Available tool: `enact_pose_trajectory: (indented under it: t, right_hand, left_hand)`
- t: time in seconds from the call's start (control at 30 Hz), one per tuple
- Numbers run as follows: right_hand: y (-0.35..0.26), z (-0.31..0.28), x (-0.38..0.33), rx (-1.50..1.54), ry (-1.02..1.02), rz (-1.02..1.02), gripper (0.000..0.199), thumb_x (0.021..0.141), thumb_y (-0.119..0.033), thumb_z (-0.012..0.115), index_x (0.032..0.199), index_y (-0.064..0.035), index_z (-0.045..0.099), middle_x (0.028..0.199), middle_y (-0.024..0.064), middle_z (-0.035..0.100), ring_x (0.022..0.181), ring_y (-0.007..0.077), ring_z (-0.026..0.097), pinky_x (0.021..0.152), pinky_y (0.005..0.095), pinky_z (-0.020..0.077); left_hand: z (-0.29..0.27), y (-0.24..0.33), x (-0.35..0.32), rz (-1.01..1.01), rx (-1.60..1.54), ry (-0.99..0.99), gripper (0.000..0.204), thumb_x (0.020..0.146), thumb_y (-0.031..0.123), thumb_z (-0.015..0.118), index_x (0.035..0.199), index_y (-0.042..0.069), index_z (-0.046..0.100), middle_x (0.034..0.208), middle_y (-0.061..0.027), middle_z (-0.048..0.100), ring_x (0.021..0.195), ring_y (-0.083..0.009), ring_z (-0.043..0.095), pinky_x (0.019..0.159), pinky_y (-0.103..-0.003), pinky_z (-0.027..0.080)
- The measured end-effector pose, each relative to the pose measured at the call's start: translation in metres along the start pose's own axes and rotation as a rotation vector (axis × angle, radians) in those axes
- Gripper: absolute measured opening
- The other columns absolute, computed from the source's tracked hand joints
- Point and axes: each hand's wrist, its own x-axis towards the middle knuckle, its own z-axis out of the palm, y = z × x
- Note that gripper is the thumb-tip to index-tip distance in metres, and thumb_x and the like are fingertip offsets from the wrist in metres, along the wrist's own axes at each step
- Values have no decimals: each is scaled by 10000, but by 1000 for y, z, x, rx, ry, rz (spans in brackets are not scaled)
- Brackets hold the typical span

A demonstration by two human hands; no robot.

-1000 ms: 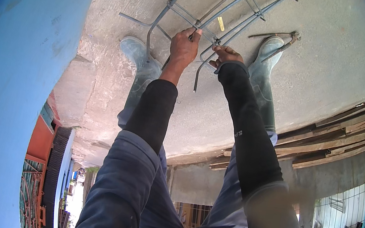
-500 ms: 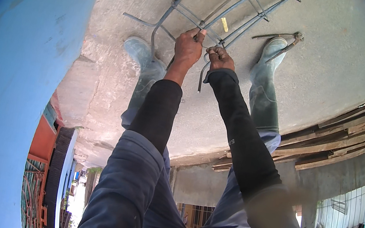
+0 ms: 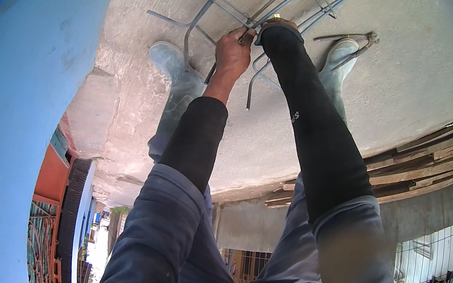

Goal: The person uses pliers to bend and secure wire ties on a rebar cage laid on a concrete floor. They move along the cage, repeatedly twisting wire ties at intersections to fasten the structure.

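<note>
Sleeves dark, forearms reach from lower edge out to rebar cage [image 3: 270,12] lying on concrete slab [image 3: 409,111]. Left hand [image 3: 232,53] fisted tight round thin tool or bar at cage. Right hand [image 3: 274,26] mostly hidden behind cuff, grip cannot tell. Rubber boots [image 3: 180,78] straddle work. Pincers [image 3: 356,42] beyond cage. Risk: loose bent wire end [image 3: 252,86] near wrists could scratch; tool could slip off tie.

Black sleeves [image 3: 197,137], grey trousers, rubber boots [image 3: 180,81]
</note>
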Motion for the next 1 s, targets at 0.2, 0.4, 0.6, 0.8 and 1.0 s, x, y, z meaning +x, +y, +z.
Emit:
enact_pose_trajectory:
  t: [0.2,0.4,0.6,0.8,1.0]
  right_hand:
    - [55,17,23,108,-1,-485,169,899,-185,559,997,-79,648,758,58,632,673,156,614,582,277,465]
    - [50,4,23,438,-213,-112,145,857,-99,572,981,-84,646,722,27,604,640,118,573,575,262,452]
    - [61,10,25,792,-205,-164,169,869,-113,544,993,-65,649,701,15,596,613,111,576,570,252,458]
    - [44,0,8,1008,-291,-162,148,900,-133,537,925,-36,646,699,25,587,579,107,549,565,241,459]
    - [44,-5,11,863,-197,-229,196,936,-164,522,864,-20,634,705,25,583,558,117,551,530,250,468]
  left_hand:
    - [3,-2,0,-32,-63,25,332,902,310,619,972,-11,666,880,-209,670,827,-333,651,746,-383,483]
    - [6,7,-1,7,-116,60,307,897,288,637,956,-12,660,853,-193,666,788,-307,639,729,-369,478]
    - [11,-1,2,15,-91,56,307,896,287,647,966,-11,662,845,-185,668,757,-302,626,713,-373,475]
    - [5,-11,-2,-15,-92,71,300,895,280,649,967,-11,665,832,-184,663,737,-292,615,705,-369,475]
    - [5,-3,-2,-10,-123,61,298,894,278,648,973,-9,666,852,-193,665,770,-305,621,719,-380,475]
